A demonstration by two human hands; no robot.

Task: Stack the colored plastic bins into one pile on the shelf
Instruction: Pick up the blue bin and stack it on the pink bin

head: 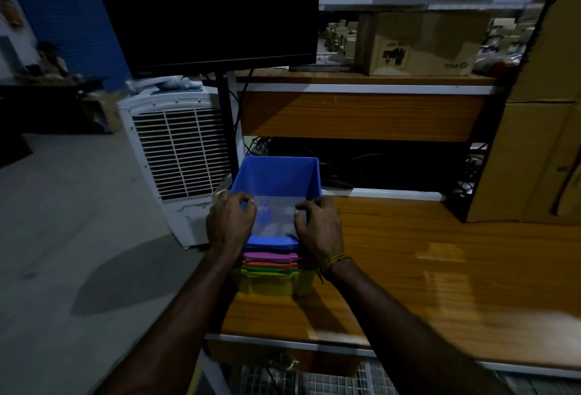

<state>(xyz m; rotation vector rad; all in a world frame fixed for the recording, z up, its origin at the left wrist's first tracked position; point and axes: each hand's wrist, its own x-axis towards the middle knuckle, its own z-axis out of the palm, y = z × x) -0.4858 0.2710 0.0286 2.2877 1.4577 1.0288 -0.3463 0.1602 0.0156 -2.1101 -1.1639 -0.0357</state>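
Note:
A blue bin sits on top of a nested pile at the left end of the wooden shelf. Under it show the rims of a pink bin, an orange bin and a yellow bin at the bottom. My left hand grips the blue bin's left rim, fingers curled over the edge. On the right rim, my right hand grips the same way. The blue bin holds nothing.
A white air cooler stands on the floor just left of the shelf. A dark monitor hangs above. Cardboard boxes fill the upper shelf and a tall box stands at the right. Cables lie behind the bins.

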